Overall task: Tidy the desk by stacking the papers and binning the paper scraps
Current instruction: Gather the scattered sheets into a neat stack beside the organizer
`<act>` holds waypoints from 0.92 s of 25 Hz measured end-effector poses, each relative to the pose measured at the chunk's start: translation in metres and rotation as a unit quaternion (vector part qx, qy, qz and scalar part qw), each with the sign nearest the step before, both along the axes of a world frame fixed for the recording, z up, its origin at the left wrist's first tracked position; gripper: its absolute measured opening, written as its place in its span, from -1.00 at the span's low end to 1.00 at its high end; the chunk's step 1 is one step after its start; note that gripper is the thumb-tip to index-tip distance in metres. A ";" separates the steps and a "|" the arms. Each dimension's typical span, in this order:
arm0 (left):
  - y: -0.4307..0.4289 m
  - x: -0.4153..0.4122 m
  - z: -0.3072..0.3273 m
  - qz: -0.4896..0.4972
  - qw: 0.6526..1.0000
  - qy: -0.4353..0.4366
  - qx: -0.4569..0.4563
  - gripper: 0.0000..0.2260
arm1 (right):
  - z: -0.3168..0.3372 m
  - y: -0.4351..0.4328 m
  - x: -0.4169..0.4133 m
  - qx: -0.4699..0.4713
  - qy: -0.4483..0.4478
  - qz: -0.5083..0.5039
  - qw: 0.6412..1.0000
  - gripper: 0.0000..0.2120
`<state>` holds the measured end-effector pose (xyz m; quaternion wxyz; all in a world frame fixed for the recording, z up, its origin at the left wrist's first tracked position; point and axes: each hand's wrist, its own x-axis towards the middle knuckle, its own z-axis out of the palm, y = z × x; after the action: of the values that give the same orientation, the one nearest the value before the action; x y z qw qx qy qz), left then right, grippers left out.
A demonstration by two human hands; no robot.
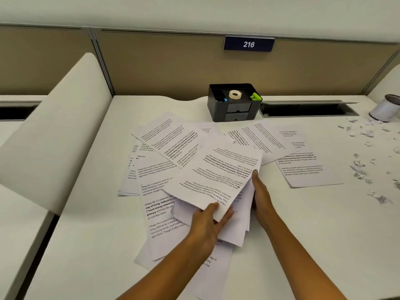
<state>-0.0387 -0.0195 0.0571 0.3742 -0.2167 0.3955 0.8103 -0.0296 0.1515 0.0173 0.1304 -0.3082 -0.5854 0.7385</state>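
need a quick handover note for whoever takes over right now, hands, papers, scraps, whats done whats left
Left hand: pinches the near corner of a small bundle of printed white sheets.
Right hand: grips the same bundle's right edge, thumb on top.
Papers: the other printed white sheets lie fanned and overlapping on the white desk, some off to the right.
Scraps: small torn paper scraps are scattered at the desk's right side, near a tilted white cylindrical container.
Done: a few sheets gathered.
Left: collect and square up the remaining sheets, then bin all the scraps.
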 end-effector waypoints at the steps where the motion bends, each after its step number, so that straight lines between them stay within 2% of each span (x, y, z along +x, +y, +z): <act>1: 0.002 0.003 -0.003 -0.029 1.000 0.003 -0.001 -0.69 | 0.000 0.000 -0.001 0.006 0.011 0.006 1.000 -0.51; 3: 0.003 0.009 -0.009 -0.090 0.996 -0.001 -0.017 -0.68 | -0.002 -0.001 0.000 0.036 0.015 0.011 0.999 -0.59; 5: -0.001 0.006 -0.006 -0.234 0.970 0.002 -0.067 -0.75 | -0.005 0.000 0.003 0.057 -0.002 0.002 0.998 -0.60; 7: -0.015 -0.015 0.006 -0.444 0.889 0.038 -0.109 -0.79 | -0.008 0.002 0.006 0.061 -0.011 -0.008 0.998 -0.57; 8: -0.023 -0.035 0.012 -0.506 0.848 0.072 -0.140 -0.75 | -0.009 0.004 0.007 0.058 -0.013 -0.015 0.998 -0.56; 9: -0.032 -0.057 0.019 -0.521 0.823 0.121 -0.190 -0.71 | -0.010 0.005 0.009 0.053 -0.012 -0.020 0.998 -0.54; 10: -0.039 -0.081 0.026 -0.492 0.815 0.174 -0.251 -0.70 | -0.010 0.006 0.009 0.048 -0.010 -0.023 0.999 -0.53; 12: -0.049 -0.128 0.031 -0.365 0.829 0.247 -0.345 -0.74 | -0.011 0.008 0.010 0.040 -0.003 -0.030 0.999 -0.51; 14: -0.050 -0.170 0.028 -0.237 0.861 0.255 -0.372 -0.77 | -0.012 0.007 0.011 0.037 0.002 -0.039 0.999 -0.51; 16: -0.041 -0.205 0.018 -0.149 0.864 0.242 -0.415 -0.71 | -0.013 0.008 0.013 0.037 0.004 -0.047 0.998 -0.52; 17: -0.034 -0.218 0.012 -0.134 0.843 0.236 -0.464 -0.66 | -0.014 0.008 0.013 0.038 0.005 -0.050 0.998 -0.52; 20: -0.008 -0.241 0.004 -0.163 0.701 0.259 -0.644 -0.49 | -0.018 0.009 0.011 0.044 -0.003 -0.061 0.997 -0.52; 21: 0.002 -0.244 0.005 -0.173 0.671 0.254 -0.675 -0.43 | -0.019 0.009 0.011 0.047 -0.007 -0.063 0.997 -0.52; 23: 0.019 -0.247 0.008 -0.169 0.668 0.198 -0.697 -0.29 | -0.022 0.009 0.010 0.052 -0.011 -0.066 0.996 -0.52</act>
<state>-0.2859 -0.0002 0.0655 0.1574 -0.1783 0.9398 0.2454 -0.0199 0.1609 -0.0048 0.1886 -0.3468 -0.6029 0.6934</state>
